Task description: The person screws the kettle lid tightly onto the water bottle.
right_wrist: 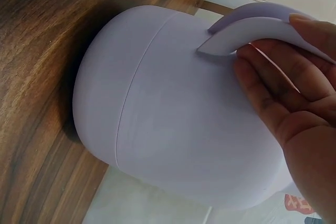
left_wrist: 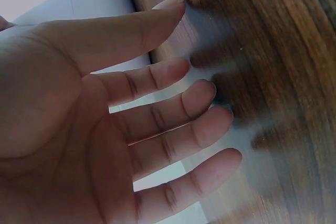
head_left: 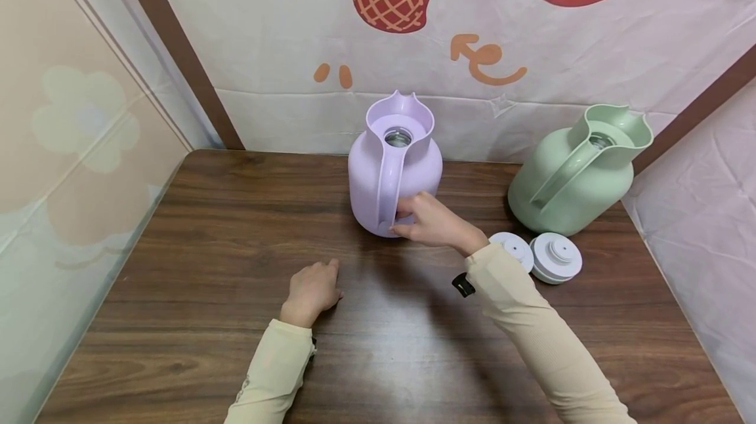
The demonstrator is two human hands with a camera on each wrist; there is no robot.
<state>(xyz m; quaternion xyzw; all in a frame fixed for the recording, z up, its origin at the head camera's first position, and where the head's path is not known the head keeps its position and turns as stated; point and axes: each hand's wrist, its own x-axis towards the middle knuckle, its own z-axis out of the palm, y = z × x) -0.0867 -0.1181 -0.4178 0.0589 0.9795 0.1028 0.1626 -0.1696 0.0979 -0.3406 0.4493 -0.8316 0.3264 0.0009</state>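
A lilac thermos jug (head_left: 424,165) with no lid on stands upright at the back of the table, its spout towards the wall and its handle towards me. My right hand (head_left: 434,219) grips the lower part of the handle. In the right wrist view, the fingers (right_wrist: 262,85) pass behind the handle (right_wrist: 247,31) and the thumb lies on its other side. My left hand (head_left: 312,289) is in front of the jug, low over the table and holding nothing. Its fingers (left_wrist: 173,111) are loosely extended, fingertips close to the wood; contact is hard to tell.
At the back right a green thermos jug (head_left: 590,191) stands uncovered. In front of it lie two white lids (head_left: 556,258) side by side, the left one partly hidden by my right sleeve. A printed cloth wall (head_left: 266,37) borders the brown wooden table (head_left: 236,214).
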